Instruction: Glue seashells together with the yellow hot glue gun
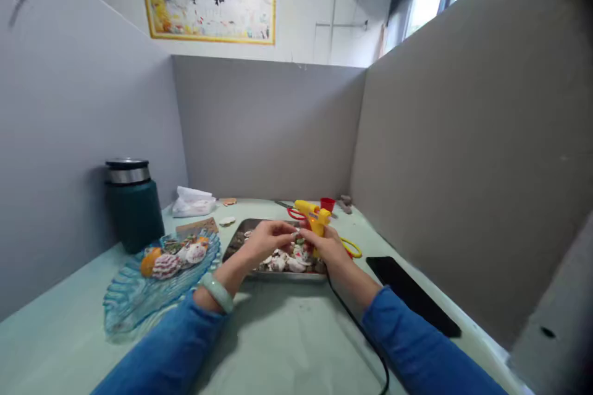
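At the far left stands a dark green flask (133, 207), and just beside it a blue glass dish (121, 311) carries a few painted shells, well apart from our work. Next comes the metal tray (238, 236), with loose shells (282, 262) heaped in it.

Our left hand (266, 239) hovers over the tray, a pale bracelet (217, 291) at the wrist. Its fingertips are drawn together at the nozzle. They seem to pinch a small piece, but it is too small for us to tell for sure.

Our right hand (331, 248) is wrapped around the grip of the yellow glue gun (315, 217), whose tip points left toward those fingertips, above the tray's right half.

To do this well, we judge the nozzle should meet the piece, not the skin. We hold the piece by its edges, squeeze out only a small bead and work low over the tray so drips land on metal. The black cord (359, 327) trails between our forearms, so it needs slack. The dark phone (410, 293) at the right lies near enough that we should mind stray glue.
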Motion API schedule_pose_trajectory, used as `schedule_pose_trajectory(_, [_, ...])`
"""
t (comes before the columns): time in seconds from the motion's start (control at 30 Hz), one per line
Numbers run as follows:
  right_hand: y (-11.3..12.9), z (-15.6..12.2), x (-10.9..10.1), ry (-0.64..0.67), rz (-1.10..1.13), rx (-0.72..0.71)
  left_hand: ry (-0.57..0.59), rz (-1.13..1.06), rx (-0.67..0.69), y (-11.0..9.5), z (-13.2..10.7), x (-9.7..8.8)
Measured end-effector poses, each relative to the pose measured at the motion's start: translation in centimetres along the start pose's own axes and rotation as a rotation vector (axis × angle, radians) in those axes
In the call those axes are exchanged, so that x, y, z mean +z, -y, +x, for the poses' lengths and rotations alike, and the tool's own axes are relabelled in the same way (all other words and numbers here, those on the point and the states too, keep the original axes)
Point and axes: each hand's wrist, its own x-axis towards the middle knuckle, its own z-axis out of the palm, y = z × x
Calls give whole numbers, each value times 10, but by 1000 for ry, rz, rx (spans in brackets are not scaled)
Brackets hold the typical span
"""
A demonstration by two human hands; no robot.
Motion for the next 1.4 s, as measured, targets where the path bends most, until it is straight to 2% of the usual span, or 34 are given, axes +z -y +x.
schedule_pose_trajectory(0.17, [2,-3,-1,22,4,-82,-13,-227,-48,8,-1,2])
schedule_pose_trajectory(0.33, [5,-6,0,22,57,-93,3,-445,-55,13,-1,6])
schedule_pose_trajectory(0.57, [-2,-5,-3,70,-134,-175,-22,-488,-47,15,0,6])
schedule_pose_trajectory(0.7, [1,-4,-6,74,-121,-197,-26,-597,-50,11,3,0])
schedule_pose_trajectory(0.83, [9,-4,-14,236,-9,-160,-86,-720,-92,8,5,-9])
schedule_pose_trajectory(1.03, [12,-4,-22,384,-46,-147,-123,-779,-117,6,6,-19])
schedule_pose_trajectory(1.4, [9,-6,-22,426,-111,-127,-61,-794,-117,-1,2,-19])
